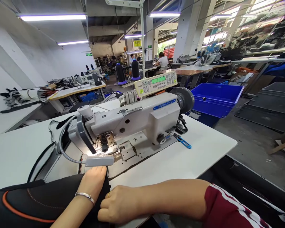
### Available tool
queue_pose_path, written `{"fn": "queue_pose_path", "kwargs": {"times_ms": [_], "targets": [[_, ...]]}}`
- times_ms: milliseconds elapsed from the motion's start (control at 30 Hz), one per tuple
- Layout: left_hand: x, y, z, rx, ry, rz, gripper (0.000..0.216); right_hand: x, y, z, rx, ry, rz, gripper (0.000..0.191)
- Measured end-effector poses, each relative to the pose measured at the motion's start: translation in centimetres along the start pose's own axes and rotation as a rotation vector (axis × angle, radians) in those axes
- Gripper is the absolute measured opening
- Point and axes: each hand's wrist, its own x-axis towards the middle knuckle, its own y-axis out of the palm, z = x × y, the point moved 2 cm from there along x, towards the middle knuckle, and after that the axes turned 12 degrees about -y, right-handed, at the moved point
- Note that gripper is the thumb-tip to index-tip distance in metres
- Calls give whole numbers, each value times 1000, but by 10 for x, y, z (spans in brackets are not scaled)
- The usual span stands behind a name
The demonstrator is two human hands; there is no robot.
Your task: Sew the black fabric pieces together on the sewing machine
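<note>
Black fabric with orange piping and a stitched seam (35,198) lies across the front left of the sewing table. My left hand (94,179), with a silver bangle at the wrist, is closed on its edge just below the lamp. Nearer to me, my right hand (118,204) wears a ring and has its fingers curled round the same edge. Ahead of both hands stands a sewing machine (133,122), its needle area lit by a grey lamp (99,161) on a bendable neck. Part of the fabric runs behind the lamp towards the needle.
Blue-handled snips (182,141) lie on the white tabletop (204,145) right of the machine. A control panel (156,83) and thread cones (120,73) rise behind it. Beyond are a blue crate (216,95), other work tables and a seated person (162,60).
</note>
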Motion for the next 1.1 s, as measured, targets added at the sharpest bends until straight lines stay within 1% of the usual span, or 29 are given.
{"fn": "queue_pose_path", "kwargs": {"times_ms": [67, 100, 167, 200, 233, 267, 333, 367, 433, 500, 533, 600, 700, 800, 867, 967, 1033, 1100], "targets": [[-2, -18, 7, 51, -44, 6, 45, 0, -1, 0, -3, 21, 22, 14], [-6, -30, 11, 86, -79, 43, 42, 0, -2, 0, 1, 27, 29, 12], [-23, -50, 17, 142, -144, 163, 35, -1, -3, 1, 11, 43, 30, 10], [-34, -56, 18, 160, -152, 234, 33, -1, -2, 1, 13, 47, 29, 9], [-47, -58, 16, 163, -118, 289, 34, -2, -1, 1, 11, 49, 27, 10], [-60, -55, 11, 157, -55, 324, 37, -2, 0, 2, 0, 43, 23, 11], [-82, -40, 1, 111, 94, 297, 39, -3, 3, 3, -32, 14, -3, 15], [-90, -29, -2, 65, 136, 278, 39, -3, 5, 4, -51, -4, -19, 16], [-96, -6, -1, -81, 136, 286, 42, -3, 7, 5, -72, -29, -37, 17], [-94, 8, 8, -258, 114, 320, 41, -3, 6, 4, -68, -21, -25, 16], [-90, 11, 13, -334, 115, 325, 38, -3, 6, 4, -62, -9, -13, 15], [-82, 7, 21, -428, 140, 321, 33, -3, 4, 1, -53, 23, 5, 15], [-68, -9, 23, -434, 138, 357, 26, -4, 2, -4, -55, 47, 22, 15], [-54, -23, 20, -437, 147, 415, 25, -4, 3, -13, -68, 50, 29, 17], [-46, -27, 21, -449, 171, 445, 27, -4, 4, -20, -73, 59, 28, 16], [-35, -28, 24, -472, 172, 454, 28, -5, 6, -27, -71, 79, 17, 15], [-30, -26, 26, -493, 156, 447, 27, -5, 7, -25, -94, 82, -35, 16], [-28, -26, 26, -495, 147, 447, 23, -5, 6, -17, -140, 51, -134, 17]]}}
